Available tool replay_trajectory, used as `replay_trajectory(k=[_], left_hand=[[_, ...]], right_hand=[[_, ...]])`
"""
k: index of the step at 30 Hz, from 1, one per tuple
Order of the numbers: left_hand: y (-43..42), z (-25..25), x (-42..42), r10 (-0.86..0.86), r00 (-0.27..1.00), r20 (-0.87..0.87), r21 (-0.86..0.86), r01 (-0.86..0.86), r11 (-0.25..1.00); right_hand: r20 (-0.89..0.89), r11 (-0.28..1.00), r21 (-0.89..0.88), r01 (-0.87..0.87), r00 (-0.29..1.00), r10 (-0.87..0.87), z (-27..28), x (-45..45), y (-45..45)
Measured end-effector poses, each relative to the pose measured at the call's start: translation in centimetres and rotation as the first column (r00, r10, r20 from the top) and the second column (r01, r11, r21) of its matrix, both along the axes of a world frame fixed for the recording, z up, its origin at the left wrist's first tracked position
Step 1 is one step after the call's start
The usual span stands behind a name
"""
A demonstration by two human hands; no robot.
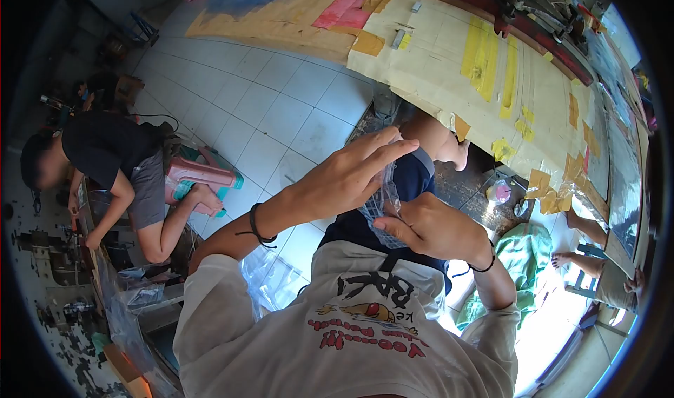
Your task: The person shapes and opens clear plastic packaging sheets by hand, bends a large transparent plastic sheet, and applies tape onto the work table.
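A crinkled clear plastic piece with a grid pattern (pixel 382 219) is held in front of my lap, above my dark shorts. My right hand (pixel 427 224) grips its right side between thumb and curled fingers. At the upper left of the plastic is my left hand (pixel 351 173), palm down, fingers stretched toward the right and partly over the plastic's top edge. The fingers of that hand are apart; its thumb is hidden behind the plastic.
A paper-covered table (pixel 435 68) with yellow tape spans the top. At left, a person in a black shirt (pixel 112 142) sits on a pink stool (pixel 200 177). Green sacking (pixel 523 257) lies at right, near another person's feet and a small chair. Clear plastic (pixel 270 279) is on the tiled floor.
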State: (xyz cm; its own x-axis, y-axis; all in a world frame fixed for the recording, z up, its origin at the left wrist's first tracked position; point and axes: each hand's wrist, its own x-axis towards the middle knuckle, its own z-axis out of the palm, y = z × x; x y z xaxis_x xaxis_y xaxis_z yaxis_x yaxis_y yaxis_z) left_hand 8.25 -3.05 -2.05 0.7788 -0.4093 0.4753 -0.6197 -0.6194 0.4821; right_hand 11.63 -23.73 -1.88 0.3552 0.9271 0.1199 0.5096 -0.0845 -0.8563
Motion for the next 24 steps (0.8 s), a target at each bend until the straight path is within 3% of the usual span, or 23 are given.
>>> replay_trajectory(k=[3, 6, 12, 24], left_hand=[[0.2, 1.2, -0.2, 0.016, 0.982, 0.186, 0.025, -0.021, 0.999], [0.1, 4.5, -2.4, -0.028, 0.961, 0.276, 0.069, 0.010, 0.998], [0.3, 4.2, -5.2, -0.069, 0.998, 0.014, -0.001, 0.069, 0.998], [1.4, 4.0, -6.7, -0.068, 0.990, -0.126, -0.063, 0.060, 0.996]], right_hand=[[-0.012, 1.000, -0.010, 0.021, 1.000, -0.021, 1.1, -0.3, 0.0], [-0.052, 0.994, 0.103, -0.039, 0.998, 0.045, 2.7, -1.0, -1.1], [0.003, 0.984, 0.106, -0.146, 0.989, 0.146, 1.5, -1.9, -1.7], [0.026, 0.976, 0.102, -0.190, 0.982, 0.188, 1.4, -2.5, -1.1]])
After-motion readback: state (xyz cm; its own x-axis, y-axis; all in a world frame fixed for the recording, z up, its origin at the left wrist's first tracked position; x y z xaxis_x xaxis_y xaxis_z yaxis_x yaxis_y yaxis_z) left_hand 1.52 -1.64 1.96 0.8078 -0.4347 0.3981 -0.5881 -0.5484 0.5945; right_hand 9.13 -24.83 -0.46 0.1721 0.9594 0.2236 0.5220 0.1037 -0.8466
